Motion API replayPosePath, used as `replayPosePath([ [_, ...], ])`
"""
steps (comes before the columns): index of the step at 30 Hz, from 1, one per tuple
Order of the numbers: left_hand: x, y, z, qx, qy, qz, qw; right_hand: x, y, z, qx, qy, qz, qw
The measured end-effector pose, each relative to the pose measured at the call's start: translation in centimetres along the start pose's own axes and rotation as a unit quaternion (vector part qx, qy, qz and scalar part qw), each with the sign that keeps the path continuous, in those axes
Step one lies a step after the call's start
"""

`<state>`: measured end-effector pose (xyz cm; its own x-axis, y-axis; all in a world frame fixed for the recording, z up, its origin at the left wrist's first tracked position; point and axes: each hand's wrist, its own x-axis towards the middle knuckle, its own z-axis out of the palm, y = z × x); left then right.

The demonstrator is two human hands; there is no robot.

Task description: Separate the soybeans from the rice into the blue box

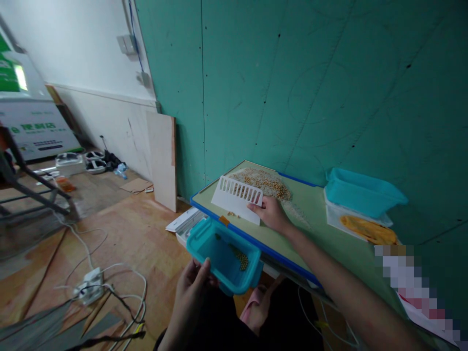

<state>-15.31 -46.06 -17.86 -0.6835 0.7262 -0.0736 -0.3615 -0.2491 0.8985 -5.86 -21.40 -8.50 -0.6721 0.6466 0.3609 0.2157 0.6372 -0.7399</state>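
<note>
Slotted white scraper point(236, 204) sits over the bench point(310, 200), just on the near side of a spread of yellow dried beans point(278, 189) mixed with small pale grains point(300, 214). Its row of slots faces the spread, and some beans show through the openings; its solid edge faces the person. The right hand point(272, 214) grasps the scraper at its right end, thumb on the near face. A few loose beans point(232, 214) lie by the scraper's near edge, close to an orange clip point(224, 221) on the bench's blue edging point(252, 237).

Just below that edging is a teal plastic tub point(221, 258), tilted, with a small heap of beans point(241, 259) gathered toward its right side. The left hand point(195, 280) grips the tub's near rim, thumb on top; whether the far rim touches the bench is hard to tell. A white box point(186, 219) is partly visible beyond the tub's left end.

Farther right on the bench, against the green wall point(274, 97), a second teal tub point(365, 192) rests on something white and flat point(334, 214), with a yellow cloth point(369, 230) in front. A pink slipper point(252, 302) shows beneath the bench, and a white power strip point(89, 287) lies among cables on the floor point(120, 229).
</note>
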Motion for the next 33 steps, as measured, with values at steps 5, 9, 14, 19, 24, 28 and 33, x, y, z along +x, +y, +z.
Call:
replayPosePath([
  [5,0.0,-0.7,-0.2,-0.013,-0.006,-0.009,1.0,-1.4,0.1,-1.4,-0.016,0.001,0.004,1.0],
  [9,0.0,-1.1,-0.3,-0.017,-0.02,-0.008,1.0,-2.7,0.3,-2.6,-0.039,0.009,0.017,0.999],
  [14,0.1,-1.4,-0.4,-0.02,-0.016,-0.009,1.0,-4.0,0.2,-3.8,-0.059,0.001,0.011,0.998],
  [19,0.1,-1.1,-0.1,-0.038,-0.011,-0.013,0.999,-5.2,0.0,-5.0,-0.068,-0.013,0.017,0.997],
  [24,-0.1,-0.9,0.1,-0.038,-0.01,-0.012,0.999,-5.9,0.2,-5.7,-0.052,-0.013,0.03,0.998],
  [28,-0.1,-1.1,-0.1,-0.018,0.001,-0.003,1.0,-6.2,0.2,-6.0,-0.061,-0.011,0.028,0.998],
  [33,0.0,-1.3,-0.3,-0.01,0.0,0.011,1.0,-6.4,0.0,-6.1,-0.07,-0.008,0.024,0.997],
])
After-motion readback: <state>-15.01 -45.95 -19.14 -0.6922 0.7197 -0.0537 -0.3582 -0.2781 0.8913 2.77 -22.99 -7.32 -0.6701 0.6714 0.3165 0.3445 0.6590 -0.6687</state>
